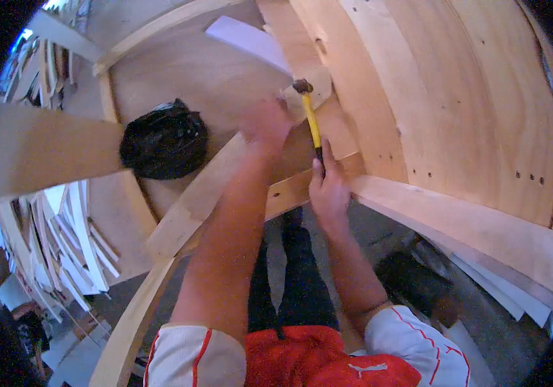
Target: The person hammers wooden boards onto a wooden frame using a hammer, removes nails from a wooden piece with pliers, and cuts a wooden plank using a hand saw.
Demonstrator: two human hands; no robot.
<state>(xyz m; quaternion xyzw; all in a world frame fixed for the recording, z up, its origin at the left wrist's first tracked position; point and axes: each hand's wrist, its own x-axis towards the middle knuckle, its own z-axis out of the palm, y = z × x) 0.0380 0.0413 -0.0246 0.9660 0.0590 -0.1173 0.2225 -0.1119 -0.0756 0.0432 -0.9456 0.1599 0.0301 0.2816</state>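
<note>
- Two bare hands out front here, left hand (267,124) a total blur, so can't tell if it's open or pinching something.
- Right hand (331,193) has its fingers wrapped around the black grip of a yellow hammer (311,119).
- Hammer's pointing away from the person, dark head up near the pale board (318,87), just right of the left hand. Can't tell if they're touching.
- Black plastic bag (163,138) sits off to the left, kinda crumpled.
- White strip (247,42) lies past the hands, and wide planks (418,97) fill the right side.
</note>
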